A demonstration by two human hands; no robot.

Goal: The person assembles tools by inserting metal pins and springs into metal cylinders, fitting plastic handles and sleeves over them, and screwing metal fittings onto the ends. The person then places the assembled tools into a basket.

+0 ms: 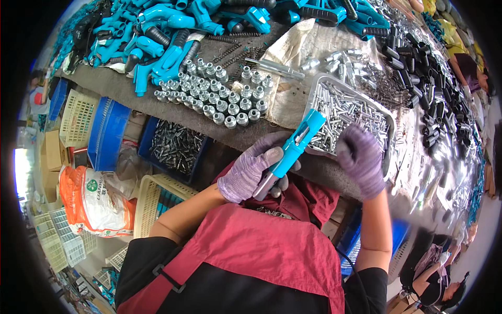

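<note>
My left hand (250, 170), in a purple knit glove, grips a long blue plastic tool body (294, 148) that slants up toward the right, its tip over the metal tray's near edge. My right hand (362, 158), also gloved, hovers over the metal tray (314, 93) of small silver metal pins, fingers curled; whether it holds a pin is hidden. Rows of upright silver threaded fittings (219, 91) stand on the grey bench to the left of the tray.
A heap of blue plastic gun bodies (162, 31) covers the bench's far side. Black grips (423, 78) and springs lie at the right. Under the bench sit a blue bin of metal parts (175, 146), white baskets (149, 201) and a sack (94, 199). Another person (439, 282) sits lower right.
</note>
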